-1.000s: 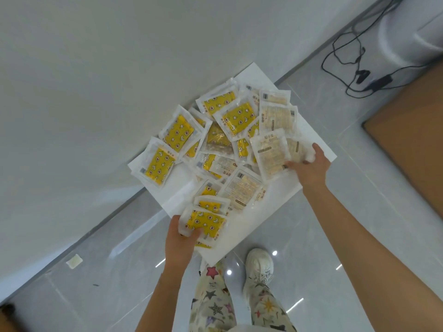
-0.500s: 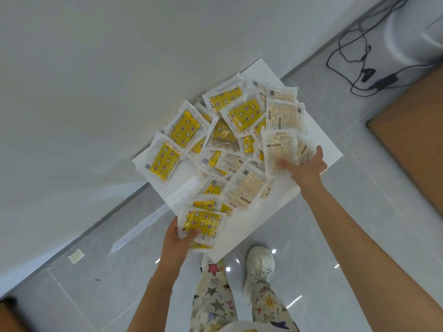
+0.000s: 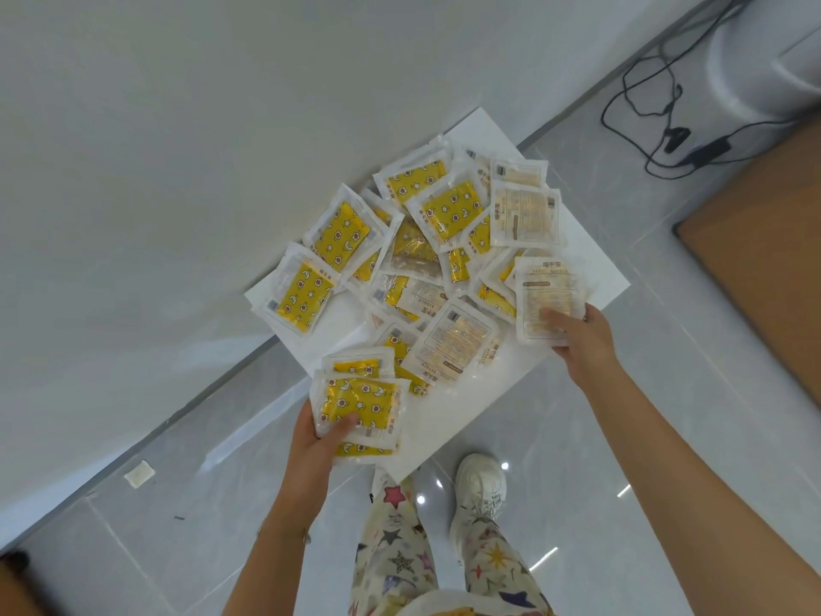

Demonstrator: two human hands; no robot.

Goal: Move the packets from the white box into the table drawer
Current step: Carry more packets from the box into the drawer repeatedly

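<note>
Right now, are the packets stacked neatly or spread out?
Spread out. The packets lie scattered and overlapping on the white surface; the left hand and right hand each grip some.

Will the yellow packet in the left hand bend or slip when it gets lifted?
The yellow packet is probably floppy: a thin, flat plastic pouch. Its shiny wrapper looks slippery, and it sits on another packet, so it may slide. It seems light, since the left hand holds it with just thumb and fingers.

Two hands: left (image 3: 313,442), right (image 3: 582,344). One white box (image 3: 591,260). Packets overlap in a heap, so the total is unclear: roughly ten yellow star-print packets (image 3: 451,211) and about five pale text-side packets (image 3: 524,215). One white shoe (image 3: 480,486). One black cable (image 3: 644,108).
</note>
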